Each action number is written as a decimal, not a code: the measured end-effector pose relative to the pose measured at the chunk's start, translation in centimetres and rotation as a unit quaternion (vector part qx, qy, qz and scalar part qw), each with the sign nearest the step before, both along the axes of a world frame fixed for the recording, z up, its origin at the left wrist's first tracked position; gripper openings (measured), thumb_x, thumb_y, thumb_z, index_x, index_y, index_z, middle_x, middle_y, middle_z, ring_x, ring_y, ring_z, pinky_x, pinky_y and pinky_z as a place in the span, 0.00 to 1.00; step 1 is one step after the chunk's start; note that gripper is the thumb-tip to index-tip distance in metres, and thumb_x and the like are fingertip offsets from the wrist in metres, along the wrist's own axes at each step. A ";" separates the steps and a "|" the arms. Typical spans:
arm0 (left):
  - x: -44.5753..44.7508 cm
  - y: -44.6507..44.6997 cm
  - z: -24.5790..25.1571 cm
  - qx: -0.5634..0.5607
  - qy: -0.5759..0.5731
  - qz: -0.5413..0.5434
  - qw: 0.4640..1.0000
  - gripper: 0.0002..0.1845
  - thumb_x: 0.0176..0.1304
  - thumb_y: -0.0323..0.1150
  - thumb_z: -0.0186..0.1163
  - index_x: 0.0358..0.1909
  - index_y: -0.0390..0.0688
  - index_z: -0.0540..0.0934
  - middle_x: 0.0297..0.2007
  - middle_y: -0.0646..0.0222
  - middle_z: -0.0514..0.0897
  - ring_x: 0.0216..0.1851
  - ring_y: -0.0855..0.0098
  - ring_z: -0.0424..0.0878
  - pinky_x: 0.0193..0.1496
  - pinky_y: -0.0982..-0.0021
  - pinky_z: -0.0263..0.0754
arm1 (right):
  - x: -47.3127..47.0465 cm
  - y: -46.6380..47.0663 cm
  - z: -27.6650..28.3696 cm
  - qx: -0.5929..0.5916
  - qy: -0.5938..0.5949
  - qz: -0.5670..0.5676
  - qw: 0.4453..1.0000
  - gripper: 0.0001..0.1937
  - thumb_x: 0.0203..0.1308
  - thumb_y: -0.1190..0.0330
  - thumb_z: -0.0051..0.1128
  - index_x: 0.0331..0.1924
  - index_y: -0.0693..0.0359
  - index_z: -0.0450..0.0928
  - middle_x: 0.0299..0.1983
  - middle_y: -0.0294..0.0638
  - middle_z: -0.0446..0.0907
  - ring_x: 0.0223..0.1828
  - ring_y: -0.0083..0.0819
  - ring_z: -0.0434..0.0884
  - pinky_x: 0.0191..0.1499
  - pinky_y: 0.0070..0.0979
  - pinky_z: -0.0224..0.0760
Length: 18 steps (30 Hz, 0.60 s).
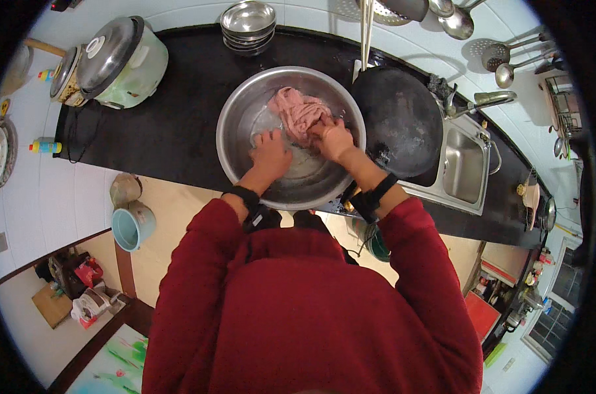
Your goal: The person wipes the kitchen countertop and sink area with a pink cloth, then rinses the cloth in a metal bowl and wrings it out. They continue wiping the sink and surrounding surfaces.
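Observation:
A large stainless steel basin (229,170) with clear liquid in it stands on the counter in front of me. Bunched pink cloth (298,111) lies in its upper middle, and my right hand (333,140) grips the cloth's lower right end. Lower left of the cloth, my left hand (271,153) reaches palm down into the basin with its fingers spread. Its fingertips are near a pale, see-through round shape, too unclear to name. What lies under the left palm is hidden.
Stacked metal bowls (248,27) stand behind the basin. A dark wok (401,123) leans close on its right, before a steel sink (463,165) with a faucet (490,100). A rice cooker (130,64) occupies the left of the black counter (189,108). Ladles (458,24) hang on the wall.

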<state>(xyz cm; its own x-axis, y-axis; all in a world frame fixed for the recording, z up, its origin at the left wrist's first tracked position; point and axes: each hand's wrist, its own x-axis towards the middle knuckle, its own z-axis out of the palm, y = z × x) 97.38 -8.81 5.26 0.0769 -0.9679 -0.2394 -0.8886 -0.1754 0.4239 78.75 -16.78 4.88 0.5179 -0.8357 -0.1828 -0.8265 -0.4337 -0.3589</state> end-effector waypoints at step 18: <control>5.0 -1.5 1.8 0.179 0.756 0.297 0.556 0.29 0.74 0.59 0.40 0.60 0.47 0.73 0.56 0.60 0.79 0.51 0.60 0.77 0.46 0.60 0.75 | 2.8 6.1 9.2 0.256 -0.576 -0.173 0.757 0.10 0.71 0.66 0.52 0.39 0.64 0.81 0.30 0.30 0.80 0.30 0.18 0.75 0.33 0.20 0.69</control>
<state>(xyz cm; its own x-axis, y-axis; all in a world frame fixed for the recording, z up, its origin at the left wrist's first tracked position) 102.42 -10.34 7.08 -0.1934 -0.7490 -0.6337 0.6942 -0.5609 0.4511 81.53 -10.73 14.04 0.3457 -0.9304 -0.1217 0.1307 0.1762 -0.9756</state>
